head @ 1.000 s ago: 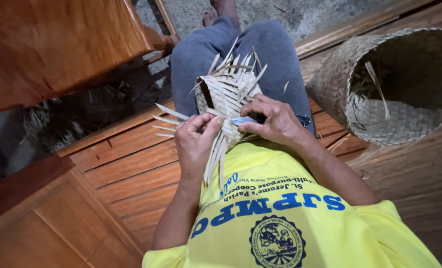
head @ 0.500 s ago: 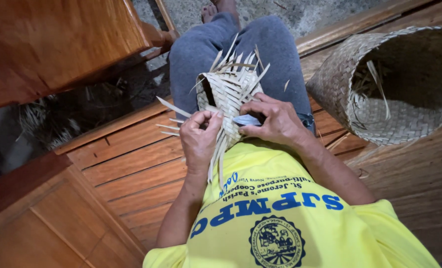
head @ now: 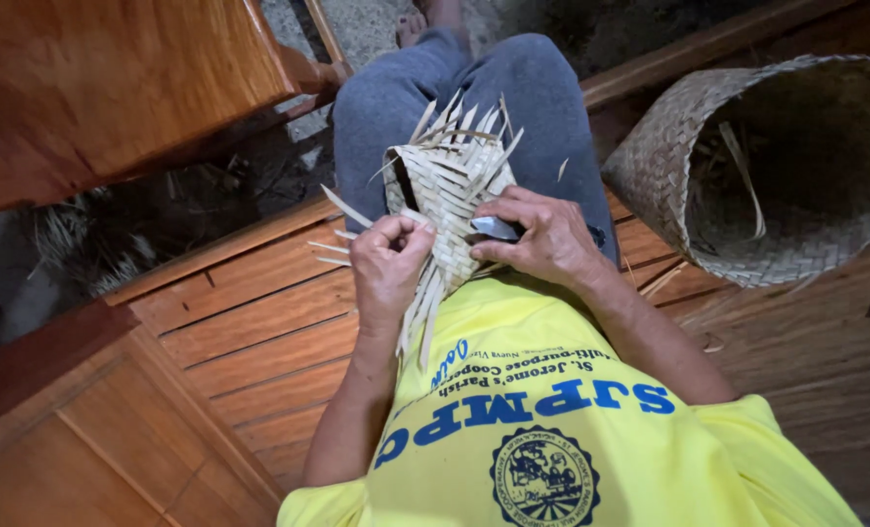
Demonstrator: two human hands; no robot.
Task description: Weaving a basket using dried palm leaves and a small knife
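A small half-woven piece of pale palm-leaf strips (head: 452,185) rests on my lap over grey trousers, loose strip ends sticking out at its top and left. My left hand (head: 388,262) pinches one of its strips at the left side, fingers closed on it. My right hand (head: 544,237) presses against the right side of the weaving and grips a small knife with a pale blade (head: 495,228) pointing toward the weaving. More strip ends hang down between my hands onto my yellow shirt.
A large finished woven basket (head: 713,176) lies on its side at the right, its mouth facing me. I sit on a slatted wooden bench (head: 249,332). A wooden chair or table (head: 113,88) stands upper left, over rough ground with dry leaf scraps.
My left hand has shifted slightly up and right along the weaving with the strip pinched. The right hand and knife have stayed put.
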